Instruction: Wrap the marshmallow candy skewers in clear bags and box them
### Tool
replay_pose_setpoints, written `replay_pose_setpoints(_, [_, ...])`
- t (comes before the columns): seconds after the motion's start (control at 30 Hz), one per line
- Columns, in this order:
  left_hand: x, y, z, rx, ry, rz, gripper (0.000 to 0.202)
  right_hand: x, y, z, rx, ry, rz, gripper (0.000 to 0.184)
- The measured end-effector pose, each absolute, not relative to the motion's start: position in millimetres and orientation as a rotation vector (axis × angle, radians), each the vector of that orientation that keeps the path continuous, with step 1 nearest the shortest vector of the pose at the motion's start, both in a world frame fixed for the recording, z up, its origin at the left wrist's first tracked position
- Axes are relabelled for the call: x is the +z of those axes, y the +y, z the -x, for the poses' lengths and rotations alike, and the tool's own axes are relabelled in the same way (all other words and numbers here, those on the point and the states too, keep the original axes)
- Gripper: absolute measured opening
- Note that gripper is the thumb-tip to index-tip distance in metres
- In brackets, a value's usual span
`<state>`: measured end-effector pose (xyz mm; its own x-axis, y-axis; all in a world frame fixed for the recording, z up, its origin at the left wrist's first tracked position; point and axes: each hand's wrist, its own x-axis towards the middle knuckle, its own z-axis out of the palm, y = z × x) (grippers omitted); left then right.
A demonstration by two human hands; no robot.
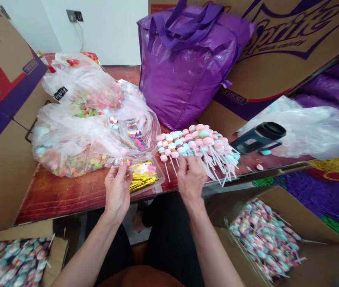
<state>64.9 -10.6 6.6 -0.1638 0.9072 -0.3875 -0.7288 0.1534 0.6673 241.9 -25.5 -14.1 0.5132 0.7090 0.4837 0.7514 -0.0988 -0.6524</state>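
Note:
My left hand (pixel 117 189) is at the front edge of the reddish wooden table (pixel 56 195), its fingers pinched on a small clear printed wrapper (pixel 116 162). A pack of gold twist ties (pixel 141 179) lies just right of it. My right hand (pixel 191 175) reaches with bent fingers into a pile of pink and blue candy skewers on white sticks (pixel 198 145), touching the sticks. Whether it grips one is hidden by its fingers.
Clear plastic bags of loose candy (pixel 76 135) fill the table's left. A purple tote bag (pixel 187 63) stands behind. A dark tape dispenser (pixel 259 137) lies right. Cardboard boxes of wrapped skewers sit below at left (pixel 10 261) and right (pixel 267 239). Large cartons (pixel 2 99) surround.

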Motion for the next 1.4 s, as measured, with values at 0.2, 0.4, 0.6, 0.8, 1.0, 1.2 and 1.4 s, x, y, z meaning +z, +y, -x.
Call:
replay_pose_setpoints(0.2, [2.3,3.1,-55.3,1.414,0.924,-0.116,0.030,-28.8,-1.4,-273.5,-0.184,-1.310,2.309,0.010])
replay_pose_setpoints(0.4, [4.6,11.4,-52.0,1.415,0.934,-0.003,0.019,-23.4,-35.4,-263.8,-0.034,-1.104,1.854,0.017])
replay_pose_setpoints(0.6, [7.1,12.7,-51.8,1.437,0.951,0.016,0.019,-8.6,-94.8,-227.3,0.256,-1.197,1.492,0.010])
replay_pose_setpoints(0.8, [7.6,7.5,-54.1,1.420,0.931,-0.034,0.023,-8.5,-109.9,-219.8,0.070,-1.425,1.406,0.016])
replay_pose_setpoints(1.0, [0.8,6.1,-50.9,1.425,0.922,-0.155,0.031,-10.0,-114.7,-228.1,0.058,-1.521,1.396,0.019])
replay_pose_setpoints(1.2, [-6.2,3.1,-49.4,1.529,0.976,-0.414,0.044,-6.5,-112.7,-228.7,0.222,-1.521,1.363,0.018])
replay_pose_setpoints(1.4, [-9.5,5.0,-43.4,1.536,1.012,-0.455,0.045,-5.8,-113.7,-226.0,0.262,-1.481,1.388,0.015])
